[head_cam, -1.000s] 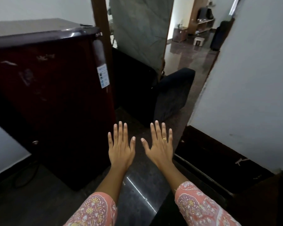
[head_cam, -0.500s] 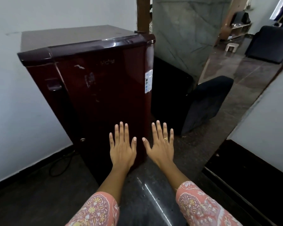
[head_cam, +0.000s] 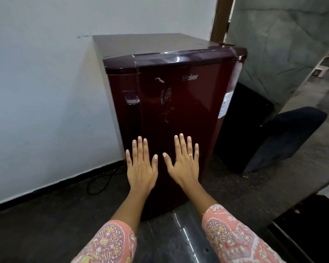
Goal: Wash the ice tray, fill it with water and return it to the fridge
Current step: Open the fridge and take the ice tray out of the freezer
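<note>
A person faces a squat, glossy maroon single-door fridge [head_cam: 186, 111] set against a white wall [head_cam: 46, 92]. The left hand [head_cam: 141, 172] and right hand [head_cam: 183, 168] are held out flat before its closed door, fingers [head_cam: 140, 149] straight, spread and holding nothing. The ice tray is nowhere in view (presumably inside the fridge). The step in hand looks to be opening the door, best done by hooking fingers into the recessed handle [head_cam: 131, 97] at the door's upper left edge, pulling steadily and standing clear of its swing.
</note>
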`<state>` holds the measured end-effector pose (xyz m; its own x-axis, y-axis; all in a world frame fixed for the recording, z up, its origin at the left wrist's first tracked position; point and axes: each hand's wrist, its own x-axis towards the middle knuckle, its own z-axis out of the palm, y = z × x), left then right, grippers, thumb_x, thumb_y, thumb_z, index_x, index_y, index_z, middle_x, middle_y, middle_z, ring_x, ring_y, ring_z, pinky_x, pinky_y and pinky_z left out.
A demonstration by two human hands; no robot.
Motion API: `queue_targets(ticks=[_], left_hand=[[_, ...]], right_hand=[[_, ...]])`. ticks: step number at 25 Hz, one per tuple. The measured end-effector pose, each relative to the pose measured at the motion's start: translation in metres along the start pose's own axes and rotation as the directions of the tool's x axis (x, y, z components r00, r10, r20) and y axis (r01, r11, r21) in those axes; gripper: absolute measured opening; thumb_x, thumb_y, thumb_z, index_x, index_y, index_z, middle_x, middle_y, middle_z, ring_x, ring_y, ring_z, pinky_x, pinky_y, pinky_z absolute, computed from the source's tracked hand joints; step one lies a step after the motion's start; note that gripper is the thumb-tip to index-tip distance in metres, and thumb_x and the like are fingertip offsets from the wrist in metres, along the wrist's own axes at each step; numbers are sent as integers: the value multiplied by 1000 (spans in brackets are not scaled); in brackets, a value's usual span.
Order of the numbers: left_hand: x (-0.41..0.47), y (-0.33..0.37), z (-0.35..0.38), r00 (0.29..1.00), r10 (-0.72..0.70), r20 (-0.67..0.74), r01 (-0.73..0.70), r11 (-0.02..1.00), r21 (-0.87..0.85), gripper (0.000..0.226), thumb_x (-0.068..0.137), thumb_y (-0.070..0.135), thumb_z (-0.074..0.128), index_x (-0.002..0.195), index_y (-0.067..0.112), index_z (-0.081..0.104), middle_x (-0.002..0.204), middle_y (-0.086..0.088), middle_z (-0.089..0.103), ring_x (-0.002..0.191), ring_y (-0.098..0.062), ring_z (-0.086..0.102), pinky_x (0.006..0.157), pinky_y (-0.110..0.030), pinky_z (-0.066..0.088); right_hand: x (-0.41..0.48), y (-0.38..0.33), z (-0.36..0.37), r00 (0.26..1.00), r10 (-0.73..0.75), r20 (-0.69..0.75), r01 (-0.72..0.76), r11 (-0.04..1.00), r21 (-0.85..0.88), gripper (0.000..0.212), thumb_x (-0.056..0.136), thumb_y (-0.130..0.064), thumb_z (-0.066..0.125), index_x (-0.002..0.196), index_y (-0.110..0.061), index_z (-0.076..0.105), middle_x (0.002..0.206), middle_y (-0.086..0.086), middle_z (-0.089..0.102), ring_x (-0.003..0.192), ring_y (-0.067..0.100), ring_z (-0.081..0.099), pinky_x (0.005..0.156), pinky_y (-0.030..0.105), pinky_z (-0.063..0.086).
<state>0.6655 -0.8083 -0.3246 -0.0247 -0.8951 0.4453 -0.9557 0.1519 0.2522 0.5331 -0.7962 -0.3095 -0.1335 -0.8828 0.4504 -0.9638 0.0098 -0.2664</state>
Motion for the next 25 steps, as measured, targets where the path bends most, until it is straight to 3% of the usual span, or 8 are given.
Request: queue_targets(ticks=[5,9,12,14,16,18,22,25], left_hand=[[30,-42,-16,1000,-25,-8,24,998,-52,65,92,47,7,145,12,-4,154,-3,-9,142,-15,-14,110,-31,-24],[70,-62,-27,994,-113,2,111,966,-234,64,97,45,18,147,13,-7,156,-2,-10,142,-14,-17,112,-35,-18],[108,-65,-32,973,-200,114,229,788,-571,60,100,36,29,150,16,2,159,-5,2,145,-17,-4,117,-42,-8],[136,-66,-35,964,-215,155,253,570,-782,60,98,42,33,150,19,14,156,-6,19,144,-20,15,118,-47,11],[155,-63,-43,958,-241,152,253,474,-843,66,93,52,35,146,15,25,146,-11,35,135,-23,34,112,-47,30],[166,-62,-43,959,-245,143,252,503,-827,66,94,51,35,143,9,28,138,-18,41,126,-29,44,105,-47,38],[176,-75,-25,963,-237,128,241,548,-801,72,87,63,37,137,12,35,120,-21,51,108,-31,57,93,-50,48],[179,-76,-41,959,-195,207,283,576,-767,52,96,41,42,136,9,33,122,-26,47,108,-31,57,97,-41,46]], right_hand=[[36,-48,4,995,-76,65,67,990,127,74,87,-59,12,149,-19,6,158,1,6,145,17,-9,115,36,-13],[68,-83,-3,991,-112,77,78,933,350,69,94,-49,36,149,-16,11,156,6,19,145,19,10,117,38,18],[88,-104,-12,990,-69,126,-6,857,515,71,93,-45,46,148,-16,12,151,5,28,139,20,25,103,37,38],[102,-113,-11,983,-27,180,-86,803,589,70,91,-46,49,145,-17,14,145,9,36,133,23,36,100,40,44],[110,-118,-5,977,-13,211,-135,728,672,57,92,-40,50,136,-17,22,130,13,50,114,27,55,87,46,52],[113,-121,3,981,-24,190,-118,707,698,43,93,-32,49,125,-17,25,120,13,55,98,28,61,78,50,53],[116,-118,12,980,-72,187,-77,727,682,40,93,-29,47,122,-24,19,120,13,52,96,28,61,77,51,53],[118,-120,13,970,-72,231,-111,714,691,43,92,-28,47,122,-28,17,121,13,49,100,28,58,81,51,52]])
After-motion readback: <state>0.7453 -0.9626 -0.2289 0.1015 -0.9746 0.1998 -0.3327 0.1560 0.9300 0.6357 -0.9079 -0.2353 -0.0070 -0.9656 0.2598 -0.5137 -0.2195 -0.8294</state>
